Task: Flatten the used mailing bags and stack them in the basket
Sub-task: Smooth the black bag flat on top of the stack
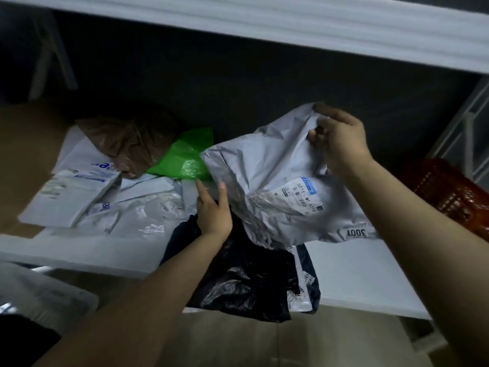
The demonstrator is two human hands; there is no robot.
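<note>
Grey crumpled plastic mailing bag [264, 168] was up off the white shelf [357, 274], centre-right of the frame, white shipping label [301, 194] facing the camera. The right hand [341, 139] pinched its top right corner, fingers curled into the plastic. The left hand [214, 210] met the bag's lower left edge with fairly straight fingers; whether it gripped, I couldn't tell. Below lay a shiny black plastic bag [246, 274], drooping over the shelf's front edge. Behind, at centre, sat a bright green plastic bag [185, 157] beside a brown crumpled bag [127, 144], with flat white mailers [79, 192] piled at left. The red-orange plastic mesh basket [449, 192] stood at the right edge, partly behind the right forearm.
</note>
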